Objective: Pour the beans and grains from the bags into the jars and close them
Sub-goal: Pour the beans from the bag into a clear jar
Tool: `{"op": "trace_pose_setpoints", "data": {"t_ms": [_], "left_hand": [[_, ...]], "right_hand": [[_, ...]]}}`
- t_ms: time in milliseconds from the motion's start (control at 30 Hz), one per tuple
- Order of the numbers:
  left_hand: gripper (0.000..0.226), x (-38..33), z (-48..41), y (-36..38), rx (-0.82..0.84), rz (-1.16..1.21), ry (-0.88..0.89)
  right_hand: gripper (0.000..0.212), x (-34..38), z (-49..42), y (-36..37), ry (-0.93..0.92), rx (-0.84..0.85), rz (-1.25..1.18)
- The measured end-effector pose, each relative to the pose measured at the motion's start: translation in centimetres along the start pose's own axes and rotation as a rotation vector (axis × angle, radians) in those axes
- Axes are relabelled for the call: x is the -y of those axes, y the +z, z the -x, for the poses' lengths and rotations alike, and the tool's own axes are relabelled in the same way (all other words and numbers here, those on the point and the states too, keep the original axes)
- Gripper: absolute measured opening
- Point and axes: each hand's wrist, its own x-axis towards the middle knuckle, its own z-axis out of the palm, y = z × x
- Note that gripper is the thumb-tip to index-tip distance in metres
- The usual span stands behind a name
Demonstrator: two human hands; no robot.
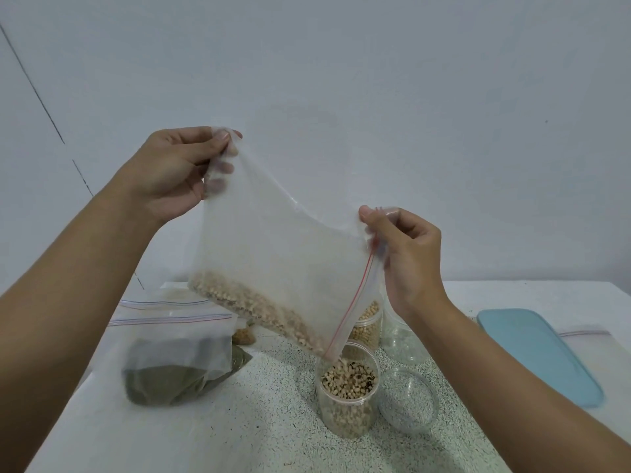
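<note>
Nearest the lens, the left forearm and right forearm are being raised over the near edge of the bench. A clear zip-lock bag is being suspended between the hands, above the bench. The left hand is being held the higher, thumb and fingers clamped on the bag's closed bottom corner. The right hand is being held lower and nearer the right edge, fingers pinched on the upper end of the red-striped mouth.

The bag's long axis is being tilted from upper left down to lower right. Its open lower corner is being presented directly over an open jar near the middle of the bench. Black-eyed beans are being gathered along the bag's lowest edge, left of that outlet, and some are being dropped into the jar, which is judged nearly full.

The remaining beans are lying on the left hand's side of the outlet. Further lifting by that hand is judged necessary, while the right hand, nearer the jar, is steering the outlet. Overflow is judged the chief risk.

A bag of green grain is resting toward the left edge.
</note>
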Motion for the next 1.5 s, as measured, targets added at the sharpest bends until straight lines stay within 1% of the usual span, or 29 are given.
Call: {"op": "trace_pose_setpoints", "data": {"t_ms": [167, 267, 467, 567, 833, 1067, 1167, 1267, 1333, 1367, 1433, 1500], "left_hand": [[0.012, 0.0, -0.3, 0.1, 0.000, -0.007, 0.005], [0.012, 0.0, -0.4, 0.1, 0.001, 0.000, 0.006], [0.011, 0.3, -0.3, 0.5, 0.015, 0.003, 0.007], [0.011, 0.2, -0.3, 0.9, 0.021, 0.007, 0.011], [0.011, 0.1, -0.3, 1.9, 0.039, 0.009, 0.008], [0.012, 0.2, -0.3, 2.3, 0.046, 0.017, 0.005], [0.020, 0.2, -0.2, 2.2, 0.059, 0.021, 0.008], [0.039, 0.2, -0.2, 2.1, 0.058, 0.015, 0.012], [0.045, 0.1, -0.1, 2.1, 0.051, 0.009, 0.014], [0.042, 0.0, -0.1, 2.0, 0.051, 0.013, 0.013], [0.029, -0.1, 0.0, 1.9, 0.052, 0.026, 0.009], [0.023, -0.2, -0.1, 1.8, 0.046, 0.028, 0.009]], "right_hand": [[0.028, 0.1, -0.2, 0.0, 0.002, -0.001, 0.006], [0.035, 0.0, -0.2, -0.1, -0.007, -0.010, 0.009], [0.025, 0.2, -0.3, -0.4, -0.012, -0.016, 0.009], [0.030, 0.3, -0.4, -0.7, -0.019, -0.028, 0.020], [0.032, 0.6, -0.4, -1.8, -0.020, -0.027, 0.033], [0.030, 0.4, -0.5, -2.3, -0.031, -0.045, 0.033], [0.028, 0.3, -0.6, -2.2, -0.031, -0.049, 0.033], [0.028, 0.2, -0.6, -2.0, -0.032, -0.049, 0.026], [0.025, 0.1, -0.6, -1.9, -0.027, -0.045, 0.027], [0.026, 0.1, -0.6, -1.8, -0.025, -0.043, 0.029], [0.028, 0.0, -0.7, -1.8, -0.025, -0.038, 0.028], [0.028, -0.1, -0.8, -1.7, -0.027, -0.032, 0.023]]}}
